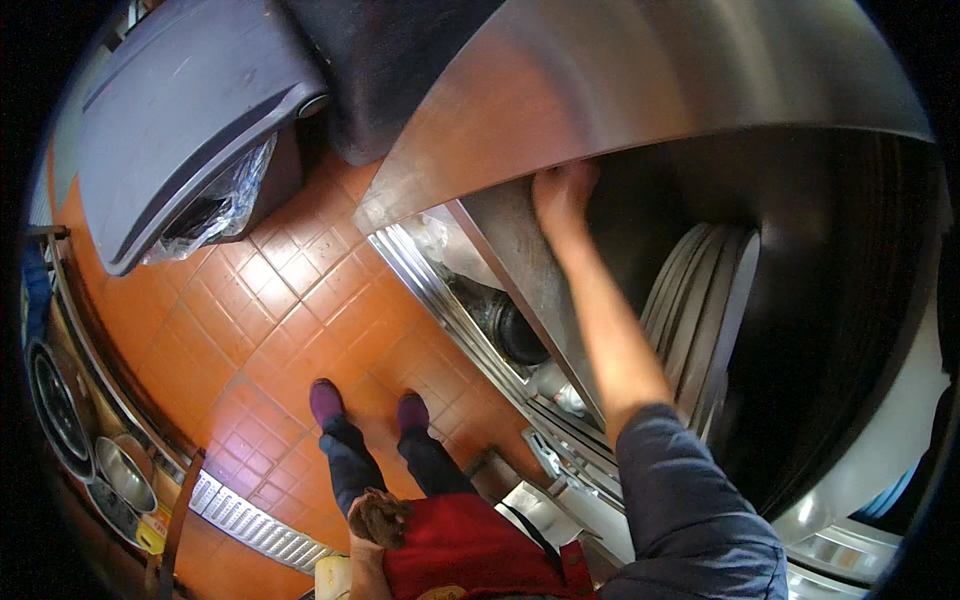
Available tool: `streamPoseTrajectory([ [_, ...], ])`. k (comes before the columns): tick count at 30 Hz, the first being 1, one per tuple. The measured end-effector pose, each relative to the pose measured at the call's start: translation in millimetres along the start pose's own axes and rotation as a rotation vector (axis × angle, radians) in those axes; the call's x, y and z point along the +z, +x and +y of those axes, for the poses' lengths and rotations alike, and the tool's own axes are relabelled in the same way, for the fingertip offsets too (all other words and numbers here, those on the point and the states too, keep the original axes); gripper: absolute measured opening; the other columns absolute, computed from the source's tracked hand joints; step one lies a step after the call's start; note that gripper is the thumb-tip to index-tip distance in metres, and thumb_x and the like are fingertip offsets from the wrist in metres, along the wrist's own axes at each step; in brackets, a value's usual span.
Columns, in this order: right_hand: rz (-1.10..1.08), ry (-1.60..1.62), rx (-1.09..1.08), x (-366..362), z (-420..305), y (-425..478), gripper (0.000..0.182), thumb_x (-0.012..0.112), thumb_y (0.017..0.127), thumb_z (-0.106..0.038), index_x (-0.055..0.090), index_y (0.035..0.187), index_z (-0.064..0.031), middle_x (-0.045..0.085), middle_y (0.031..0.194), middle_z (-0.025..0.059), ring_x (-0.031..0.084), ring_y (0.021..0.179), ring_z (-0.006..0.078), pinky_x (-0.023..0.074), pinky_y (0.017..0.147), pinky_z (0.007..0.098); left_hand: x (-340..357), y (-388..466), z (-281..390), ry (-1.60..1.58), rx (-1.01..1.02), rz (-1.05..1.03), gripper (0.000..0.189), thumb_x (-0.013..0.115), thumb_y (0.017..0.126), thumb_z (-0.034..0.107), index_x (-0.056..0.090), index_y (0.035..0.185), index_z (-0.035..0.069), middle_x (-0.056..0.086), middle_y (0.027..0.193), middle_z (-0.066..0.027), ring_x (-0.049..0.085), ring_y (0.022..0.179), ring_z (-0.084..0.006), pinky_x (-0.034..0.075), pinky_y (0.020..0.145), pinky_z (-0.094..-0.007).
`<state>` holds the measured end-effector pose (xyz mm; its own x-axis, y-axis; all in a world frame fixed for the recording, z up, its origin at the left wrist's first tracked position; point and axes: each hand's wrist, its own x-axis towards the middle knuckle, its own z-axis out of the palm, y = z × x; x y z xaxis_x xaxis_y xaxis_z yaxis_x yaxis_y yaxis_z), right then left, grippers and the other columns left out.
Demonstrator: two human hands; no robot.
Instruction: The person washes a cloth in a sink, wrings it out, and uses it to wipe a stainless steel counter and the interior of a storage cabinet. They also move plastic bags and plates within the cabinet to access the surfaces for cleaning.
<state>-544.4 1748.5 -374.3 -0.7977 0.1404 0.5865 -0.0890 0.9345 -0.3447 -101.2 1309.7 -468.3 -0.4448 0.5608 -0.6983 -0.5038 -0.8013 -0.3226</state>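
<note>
My right arm reaches into the dark compartment of a stainless steel unit [637,67]. My right hand [564,187] is at the underside of its front edge, with the fingers partly hidden, so any grip is unclear. Beside my forearm, several flat, rounded trays or plates [697,307] stand on edge, close together. My left hand [365,546] is low, in front of the red apron [465,547]. A rough brown, wadded thing [381,517] is held in it; its material is not clear.
A grey lidded bin [195,97] with a clear plastic liner [251,191] stands at upper left. Pans and a metal bowl [126,472] sit on a shelf at the left. A metal grate [255,525] crosses the orange tiled floor [262,330]. Below the compartment, an opening contains a dark round object [521,334].
</note>
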Motion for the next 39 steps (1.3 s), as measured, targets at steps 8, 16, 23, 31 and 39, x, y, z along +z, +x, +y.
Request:
streamPoseTrajectory([
  [8,-0.128,-0.155,0.17,-32,34,-17,0.009,0.056,0.085,-0.005,0.064,0.083,-0.0063,0.066,0.095,0.0161,0.061,0.098,0.0334,0.0473,0.085,0.0432,-67,-3,5,1.172,0.247,0.151,0.04,0.042,0.097,0.032,0.058,0.098,-0.005,0.06,0.088,-0.0239,0.062,0.067,-0.0361,0.056,0.051,-0.0425],
  [16,0.061,-0.227,0.335,-64,100,10,0.012,0.056,0.079,0.005,0.063,0.087,-0.0001,0.063,0.083,0.0161,0.06,0.083,0.0301,0.0478,0.082,0.0361,25,9,17,0.174,-0.023,-0.115,0.039,0.043,0.097,0.03,0.058,0.097,-0.006,0.059,0.087,-0.0239,0.062,0.067,-0.0364,0.056,0.047,-0.0425],
  [23,-0.148,-0.089,0.238,-82,-41,-96,0.012,0.056,0.079,0.004,0.062,0.086,-0.0035,0.062,0.087,0.0121,0.059,0.086,0.027,0.0473,0.082,0.0366,-7,-1,-7,0.248,0.322,0.045,0.029,0.048,0.097,0.025,0.059,0.1,-0.002,0.059,0.099,-0.0212,0.061,0.083,-0.0382,0.06,0.064,-0.0464],
  [31,-0.074,-0.255,0.255,-87,28,-62,0.011,0.054,0.083,0.003,0.062,0.087,-0.0026,0.063,0.081,0.0166,0.061,0.078,0.0294,0.0478,0.072,0.0391,-3,-3,5,0.538,0.296,-0.102,0.027,0.048,0.097,0.024,0.059,0.103,0.001,0.058,0.102,-0.0224,0.061,0.085,-0.0376,0.059,0.069,-0.0457],
  [39,-0.01,-0.113,0.369,-83,12,-50,0.012,0.052,0.08,0.003,0.061,0.085,-0.0032,0.064,0.087,0.0161,0.061,0.086,0.0339,0.0476,0.077,0.0408,-80,4,19,-0.075,-0.097,0.157,0.032,0.048,0.096,0.028,0.058,0.105,-0.001,0.06,0.096,-0.0232,0.063,0.075,-0.0374,0.058,0.065,-0.046],
])
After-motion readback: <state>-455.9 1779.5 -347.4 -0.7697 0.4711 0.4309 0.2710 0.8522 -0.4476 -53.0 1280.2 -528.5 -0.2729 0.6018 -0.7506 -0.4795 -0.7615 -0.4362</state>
